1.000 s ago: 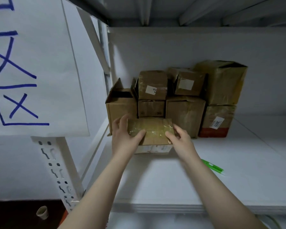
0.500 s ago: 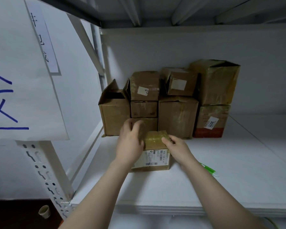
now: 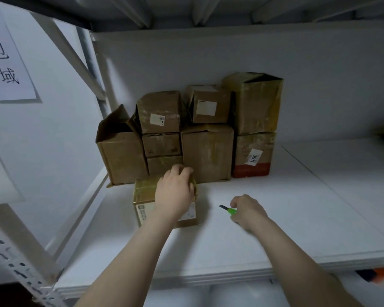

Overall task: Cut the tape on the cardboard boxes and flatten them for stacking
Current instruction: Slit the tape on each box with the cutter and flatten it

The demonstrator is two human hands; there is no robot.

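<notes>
On the white shelf (image 3: 297, 218), the left hand (image 3: 175, 196) lies over the top of a small taped box (image 3: 144, 196), its fingers curled over the far edge. Just to the right and apart from it, the right hand (image 3: 247, 210) grips a green utility knife (image 3: 230, 210), blade pointing towards the box. Behind them, stacked cardboard boxes (image 3: 206, 151) stand against the back wall.

Shelf: we see a white board shelf (image 3: 297, 218) spreading beneath both hands.
Under the left hand (image 3: 175, 193): a small taped box (image 3: 144, 196) sits on the shelf.
Beyond the left hand: an open-topped box (image 3: 122, 160), a low box (image 3: 162, 163) and a tall box (image 3: 206, 151), side by side.
Beyond the right hand (image 3: 248, 210): a red-banded box (image 3: 253, 160) labelled 3011.
In the right hand: a green utility knife (image 3: 231, 211); we cannot tell whether it touches the shelf.
</notes>
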